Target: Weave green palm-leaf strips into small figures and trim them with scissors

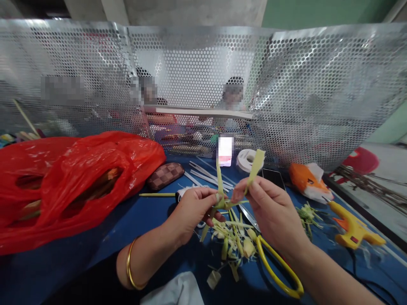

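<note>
My left hand (200,205) pinches the crossing point of a small folded piece of pale green leaf strips (220,182), with one strip standing up and ends sticking out below. My right hand (273,207) is closed on a broader leaf strip (255,167), whose cut end rises above the fingers. Under both hands lies a heap of leaf clippings (235,239). Scissors with yellow handles (280,271) lie beneath my right hand, their blades pointing away and partly hidden by it.
At left sprawls a red plastic bag (104,182) beside a checked pouch (165,176). White strips (210,176), a ribbon roll (249,161) and a lit phone (225,150) are farther back. A yellow glue gun (352,224) and tissue pack (310,182) lie right. A perforated screen (197,63) stands behind; people sit beyond.
</note>
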### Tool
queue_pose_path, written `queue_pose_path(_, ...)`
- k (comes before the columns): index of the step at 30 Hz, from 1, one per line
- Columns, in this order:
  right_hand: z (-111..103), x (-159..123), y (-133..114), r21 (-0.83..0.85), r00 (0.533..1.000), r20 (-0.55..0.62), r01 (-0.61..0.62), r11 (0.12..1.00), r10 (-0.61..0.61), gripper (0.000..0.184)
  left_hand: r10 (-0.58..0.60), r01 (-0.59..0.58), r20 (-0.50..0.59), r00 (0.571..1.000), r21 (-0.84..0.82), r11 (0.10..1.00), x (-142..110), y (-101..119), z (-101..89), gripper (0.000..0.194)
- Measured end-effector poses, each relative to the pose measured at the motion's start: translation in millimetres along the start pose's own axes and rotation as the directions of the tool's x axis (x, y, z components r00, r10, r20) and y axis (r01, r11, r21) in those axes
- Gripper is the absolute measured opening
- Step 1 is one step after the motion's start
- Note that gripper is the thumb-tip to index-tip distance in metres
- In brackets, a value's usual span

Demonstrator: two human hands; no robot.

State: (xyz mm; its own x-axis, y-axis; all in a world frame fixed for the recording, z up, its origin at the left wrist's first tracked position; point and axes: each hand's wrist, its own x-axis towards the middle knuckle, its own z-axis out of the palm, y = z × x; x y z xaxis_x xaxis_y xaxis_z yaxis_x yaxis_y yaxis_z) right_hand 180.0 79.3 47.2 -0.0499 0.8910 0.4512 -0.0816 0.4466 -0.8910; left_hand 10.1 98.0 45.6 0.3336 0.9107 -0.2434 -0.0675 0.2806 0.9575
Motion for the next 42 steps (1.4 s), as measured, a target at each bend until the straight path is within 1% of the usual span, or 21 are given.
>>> queue_pose_path(2,-5.6,3.0,-3.8,-0.043,0.995,0.086,-0.049,0.998,0.052,0.034,-0.002,0.002,0.000,1.000,-0.007,1.000,0.0,1.1,-1.9,0.018)
queue_pose_path(3,-8.7,4.9,-6.5,-0.096,0.987,0.136,-0.079,0.992,0.091,0.034,-0.001,0.001,-0.001,1.000,-0.008,1.000,-0.1,1.9,-2.8,0.017)
queue_pose_path(5,-14.8,9.0,-12.7,-0.241,0.965,0.199,-0.122,0.963,0.172,0.027,0.002,-0.002,-0.012,1.000,-0.009,1.000,-0.4,3.7,-4.4,0.014)
queue_pose_path(7,-20.4,12.9,-18.8,-0.373,0.952,0.211,-0.133,0.918,0.224,0.021,-0.002,0.002,-0.014,1.000,-0.008,1.000,-0.7,5.1,-5.1,0.014)
queue_pose_path(9,-25.5,15.9,-22.9,-0.440,0.945,0.215,-0.131,0.888,0.246,0.022,-0.012,0.012,0.003,1.000,-0.012,1.000,-0.6,5.5,-5.2,0.013)
queue_pose_path(15,-36.4,19.8,-18.7,-0.419,0.916,0.260,-0.178,0.890,0.306,0.022,-0.010,0.012,0.029,1.000,-0.042,0.999,-0.7,4.4,-5.3,0.017)
queue_pose_path(18,-36.3,20.7,-16.5,-0.475,0.892,0.255,-0.221,0.852,0.373,0.023,-0.013,0.015,0.045,0.999,-0.040,0.999,-1.4,5.2,-5.4,0.021)
queue_pose_path(21,-34.0,21.1,-18.2,-0.542,0.878,0.221,-0.252,0.802,0.425,0.024,-0.026,0.030,0.069,0.997,-0.045,0.999,-1.6,5.9,-5.0,0.022)
queue_pose_path(24,-31.9,20.7,-19.5,-0.572,0.875,0.198,-0.262,0.777,0.441,0.024,-0.038,0.045,0.107,0.994,-0.065,0.997,-1.3,6.0,-4.6,0.023)
queue_pose_path(27,-29.3,19.9,-17.6,-0.567,0.876,0.184,-0.275,0.777,0.445,0.024,-0.042,0.054,0.135,0.990,-0.087,0.995,-1.7,6.7,-4.9,0.025)
queue_pose_path(33,-23.8,17.8,-11.7,-0.556,0.888,0.138,-0.298,0.776,0.440,0.023,-0.002,0.031,0.155,0.988,-0.182,0.983,-3.9,9.0,-5.6,0.027)
queue_pose_path(37,-24.6,16.4,-11.0,-0.540,0.903,0.121,-0.288,0.791,0.412,0.023,0.013,0.017,0.170,0.985,-0.172,0.985,-3.2,8.9,-5.3,0.025)
queue_pose_path(42,-22.1,15.2,-9.2,-0.509,0.929,0.103,-0.257,0.822,0.355,0.022,0.012,0.007,0.150,0.989,-0.124,0.992,-2.2,7.5,-4.7,0.024)
